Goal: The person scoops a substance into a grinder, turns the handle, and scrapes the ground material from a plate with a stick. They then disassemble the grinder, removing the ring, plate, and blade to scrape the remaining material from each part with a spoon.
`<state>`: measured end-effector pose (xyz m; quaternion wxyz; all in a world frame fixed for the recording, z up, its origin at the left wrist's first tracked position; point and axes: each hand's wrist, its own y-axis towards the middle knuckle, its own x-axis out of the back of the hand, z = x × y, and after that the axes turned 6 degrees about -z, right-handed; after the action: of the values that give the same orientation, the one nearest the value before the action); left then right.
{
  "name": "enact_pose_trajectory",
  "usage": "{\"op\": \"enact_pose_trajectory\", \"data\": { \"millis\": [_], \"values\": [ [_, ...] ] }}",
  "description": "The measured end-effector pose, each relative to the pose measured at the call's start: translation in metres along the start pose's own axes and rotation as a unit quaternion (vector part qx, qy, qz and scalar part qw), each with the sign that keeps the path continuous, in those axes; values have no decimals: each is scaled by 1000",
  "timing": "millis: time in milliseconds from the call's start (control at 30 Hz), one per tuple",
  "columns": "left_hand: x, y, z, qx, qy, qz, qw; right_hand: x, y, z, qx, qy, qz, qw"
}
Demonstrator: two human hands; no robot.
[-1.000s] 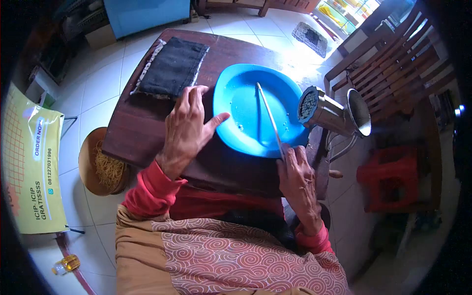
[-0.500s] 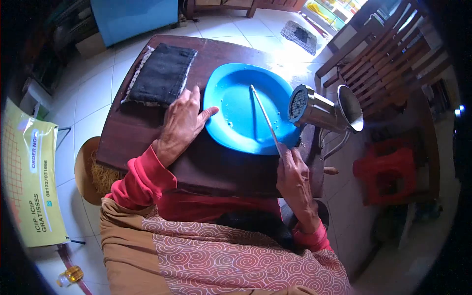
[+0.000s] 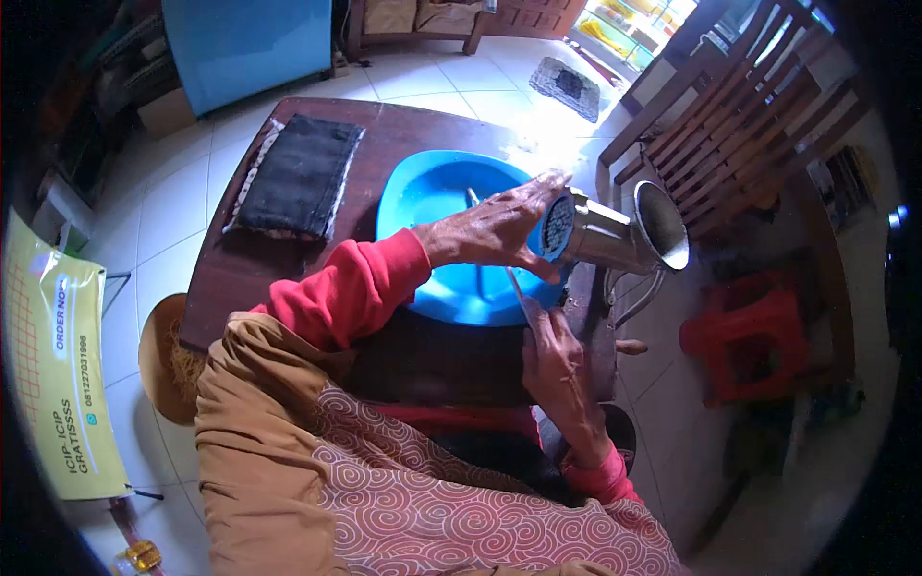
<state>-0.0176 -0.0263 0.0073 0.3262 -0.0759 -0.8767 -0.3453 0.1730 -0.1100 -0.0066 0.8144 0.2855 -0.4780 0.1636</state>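
My left hand reaches over the blue plate, its thumb and fingers spread at the perforated front of the metal grinder. Below it, at the plate's near right edge, my right hand is closed on a thin stick. Part of the stick is hidden behind my left hand, and its tip shows above that hand over the plate. The grinder stands at the table's right edge with its round funnel mouth facing right.
A folded dark cloth lies on the left of the wooden table. Past the right edge are a wooden chair and a red plastic stool. A yellow banner stands at far left.
My left hand has moved right, from the plate's left rim to the grinder's front. My right hand still holds the stick. The whole view has shifted slightly.
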Motion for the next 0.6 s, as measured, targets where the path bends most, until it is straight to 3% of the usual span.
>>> {"op": "enact_pose_trajectory", "data": {
  "millis": [233,533,600],
  "values": [
    [-18,4,3,1,-46,-69,997,-2,1,-4,31,-28,-19,999],
    [-20,2,5,30,-47,-73,996,-1,2,-4,80,-72,-47,993],
    [-21,2,5,29,-53,-74,995,1,2,-1,49,-61,-23,997]
  ]
}}
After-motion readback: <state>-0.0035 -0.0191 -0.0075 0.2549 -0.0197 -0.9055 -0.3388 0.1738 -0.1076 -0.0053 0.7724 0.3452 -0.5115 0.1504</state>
